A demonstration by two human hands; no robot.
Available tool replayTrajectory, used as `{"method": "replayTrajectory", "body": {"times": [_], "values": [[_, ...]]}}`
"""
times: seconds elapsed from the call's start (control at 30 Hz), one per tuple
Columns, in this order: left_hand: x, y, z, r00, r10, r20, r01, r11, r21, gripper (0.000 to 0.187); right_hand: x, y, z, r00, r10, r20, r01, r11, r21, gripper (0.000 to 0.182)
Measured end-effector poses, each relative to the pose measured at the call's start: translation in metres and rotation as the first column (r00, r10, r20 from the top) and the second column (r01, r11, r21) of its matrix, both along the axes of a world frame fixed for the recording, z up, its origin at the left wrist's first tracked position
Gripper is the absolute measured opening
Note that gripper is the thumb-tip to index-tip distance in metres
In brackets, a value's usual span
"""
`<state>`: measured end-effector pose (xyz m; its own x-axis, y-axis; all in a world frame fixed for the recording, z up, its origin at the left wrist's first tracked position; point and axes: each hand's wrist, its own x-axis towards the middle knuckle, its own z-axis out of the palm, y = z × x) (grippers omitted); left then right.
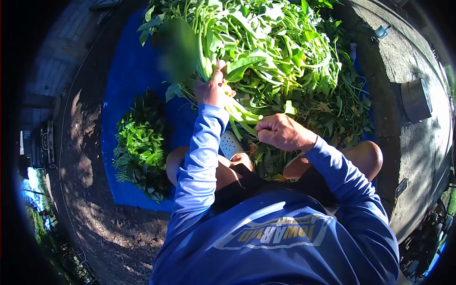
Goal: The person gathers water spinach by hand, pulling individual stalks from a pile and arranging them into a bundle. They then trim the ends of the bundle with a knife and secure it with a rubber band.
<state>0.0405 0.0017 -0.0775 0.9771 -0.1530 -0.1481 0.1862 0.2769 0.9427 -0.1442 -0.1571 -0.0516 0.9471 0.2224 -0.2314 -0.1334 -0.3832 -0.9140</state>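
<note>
My left hand (213, 91) is closed round a bunch of leafy greens (203, 52). The pale stems (241, 112) stick out below the fist toward my right hand, and the leafy end points away from me. My right hand (285, 132) is closed in a pinch beside the cut stem ends. Whatever its fingers hold is hidden from this angle. Just beyond both hands lies a large heap of leafy greens (285, 42), with long stems tangled among the leaves.
A blue tarp (128, 76) lies under the greens. A smaller pile of greens (142, 142) sits on its left part, beside my knee. A light perforated shoe (230, 145) shows between my legs. On the right runs a concrete ledge (422, 156) with a metal can (416, 100).
</note>
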Motion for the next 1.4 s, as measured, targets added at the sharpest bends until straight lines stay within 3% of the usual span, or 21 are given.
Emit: {"method": "replayTrajectory", "body": {"times": [0.1, 0.13, 0.17, 0.27, 0.33, 0.37, 0.4, 0.47, 0.6, 0.73, 0.8, 0.87, 0.97, 1.0, 1.07, 1.2, 1.23, 1.27, 1.33, 1.37, 1.4], "values": [[-0.022, -0.005, 0.023, 0.998, -0.009, -0.064, 0.021, 0.982, 0.189, 0.028, -0.003, 0.0, 0.014, 0.989, 0.143, 0.036, -0.134, 0.975, -0.176, 0.019], [-0.011, -0.004, 0.007, 0.998, -0.053, 0.035, 0.047, 0.988, 0.145, 0.029, -0.005, -0.001, 0.018, 0.979, 0.202, 0.012, -0.193, 0.95, -0.244, 0.018], [-0.005, -0.001, 0.006, 0.999, -0.017, -0.042, 0.02, 0.998, 0.063, 0.03, -0.019, 0.005, 0.004, 0.958, 0.274, 0.08, -0.25, 0.941, -0.23, 0.018], [0.012, 0.007, 0.032, 0.992, 0.013, -0.128, -0.015, 1.0, -0.017, 0.032, -0.061, 0.018, -0.053, 0.944, 0.308, -0.118, -0.329, 0.908, -0.259, 0.02], [0.012, 0.015, 0.036, 0.999, 0.02, 0.044, -0.017, 0.998, -0.066, 0.032, -0.086, -0.009, -0.102, 0.924, 0.354, -0.145, -0.351, 0.633, -0.69, 0.025], [0.023, 0.024, 0.023, 0.997, 0.011, 0.077, -0.006, 0.998, -0.066, 0.033, -0.092, -0.004, -0.113, 0.998, 0.057, -0.028, -0.05, 0.44, -0.896, 0.022], [0.017, 0.025, 0.031, 0.993, 0.119, 0.026, -0.118, 0.992, -0.04, 0.032, -0.083, -0.02, -0.094, 0.984, 0.033, 0.178, 0.115, 0.641, -0.759, 0.026], [0.018, 0.036, 0.038, 0.989, 0.149, 0.025, -0.148, 0.989, -0.025, 0.036, -0.037, -0.028, -0.025, 0.977, -0.192, 0.09, 0.211, 0.927, -0.31, 0.022], [0.021, 0.046, 0.057, 0.984, 0.145, -0.099, -0.157, 0.979, -0.132, 0.041, 0.047, -0.04, -0.029, 0.671, -0.345, 0.657, 0.604, 0.768, -0.213, 0.011], [0.015, 0.046, 0.064, 0.978, 0.185, -0.099, -0.195, 0.975, -0.103, 0.043, 0.123, -0.045, -0.042, 0.558, -0.315, 0.767, 0.757, 0.573, -0.315, 0.013], [0.008, 0.049, 0.069, 0.976, 0.186, -0.11, -0.194, 0.979, -0.068, 0.043, 0.147, -0.053, -0.046, 0.678, -0.191, 0.709, 0.686, 0.51, -0.519, 0.023], [0.01, 0.056, 0.061, 0.976, 0.177, -0.125, -0.189, 0.978, -0.091, 0.041, 0.157, -0.059, -0.053, 0.758, -0.29, 0.584, 0.633, 0.543, -0.552, 0.028], [0.006, 0.06, 0.058, 0.979, 0.143, -0.145, -0.157, 0.984, -0.089, 0.036, 0.16, -0.067, -0.032, 0.785, -0.456, 0.418, 0.613, 0.668, -0.422, 0.019], [0.005, 0.06, 0.056, 0.981, 0.127, -0.148, -0.14, 0.987, -0.081, 0.035, 0.162, -0.077, -0.039, 0.713, -0.504, 0.488, 0.677, 0.676, -0.29, 0.023], [0.007, 0.059, 0.042, 0.983, 0.09, -0.163, -0.099, 0.994, -0.048, 0.035, 0.161, -0.098, -0.012, 0.787, -0.469, 0.4, 0.6, 0.734, -0.319, 0.04], [0.006, 0.042, 0.024, 0.993, 0.104, -0.047, -0.1, 0.992, 0.075, 0.029, 0.15, -0.128, 0.032, 0.856, -0.511, 0.082, 0.498, 0.856, 0.135, 0.042], [0.011, 0.039, 0.006, 0.985, 0.109, 0.134, -0.127, 0.982, 0.139, 0.027, 0.143, -0.125, 0.053, 0.878, -0.473, 0.075, 0.458, 0.875, 0.156, 0.047], [0.018, 0.041, -0.01, 0.992, 0.034, 0.124, -0.05, 0.991, 0.128, 0.03, 0.135, -0.123, 0.07, 0.867, -0.468, 0.174, 0.466, 0.883, 0.056, 0.05], [0.002, 0.034, 0.019, 0.992, -0.018, -0.126, 0.008, 0.997, -0.074, 0.028, 0.122, -0.115, 0.09, 0.854, -0.434, 0.288, 0.372, 0.895, 0.246, 0.051], [0.001, 0.028, 0.021, 0.985, 0.031, -0.167, -0.037, 0.999, -0.03, 0.025, 0.11, -0.108, 0.102, 0.885, -0.42, 0.203, 0.355, 0.889, 0.291, 0.045], [0.003, 0.028, 0.02, 0.983, 0.032, -0.182, -0.038, 0.999, -0.025, 0.025, 0.114, -0.107, 0.101, 0.878, -0.401, 0.259, 0.388, 0.916, 0.103, 0.042]]}}
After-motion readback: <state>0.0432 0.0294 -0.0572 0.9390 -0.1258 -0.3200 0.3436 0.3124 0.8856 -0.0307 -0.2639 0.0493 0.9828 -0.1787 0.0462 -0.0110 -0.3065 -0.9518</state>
